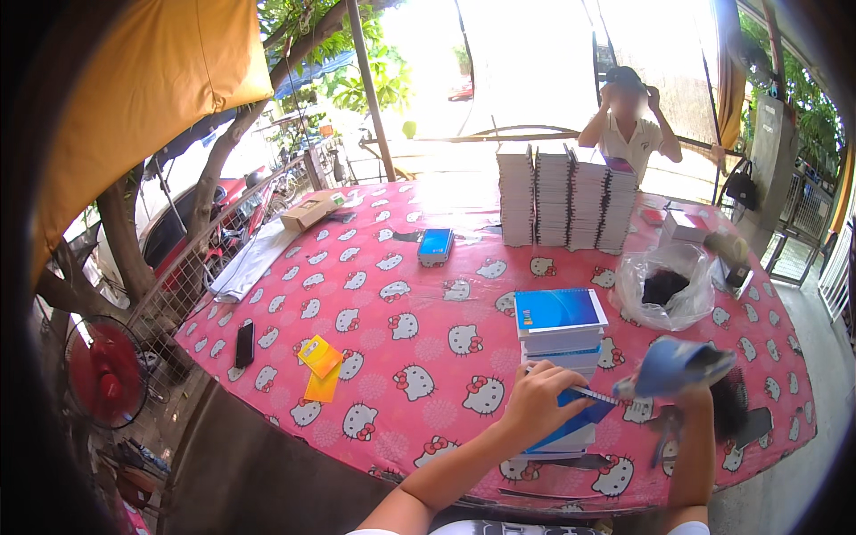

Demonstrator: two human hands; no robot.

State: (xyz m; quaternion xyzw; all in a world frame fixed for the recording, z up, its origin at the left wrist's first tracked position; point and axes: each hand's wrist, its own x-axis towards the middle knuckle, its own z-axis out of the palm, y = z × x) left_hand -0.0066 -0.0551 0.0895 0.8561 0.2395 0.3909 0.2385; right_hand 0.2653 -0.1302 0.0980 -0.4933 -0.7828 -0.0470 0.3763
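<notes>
My left hand [539, 401] is closed over a dark blue spiral notebook [599, 412], gripping it near its coil edge, at the near stack of blue-and-white notebooks [560, 312]. To the right, my right hand [694, 397] is raised above the table, closed on a blue cap [678, 367] that is smeared by motion. Its fingers are partly hidden behind the cap. Below it, a dark mesh-like item [731, 406] and a dark flat item [756, 428] lie on the table.
Tall notebook stacks [553, 201] stand at the back of the pink table [428, 348]; behind them a person [629, 134] raises both hands to their head. A plastic bag [664, 290], small blue notebooks [436, 247], a phone [245, 344], yellow packets [321, 366] and a fan [107, 379] surround the workspace.
</notes>
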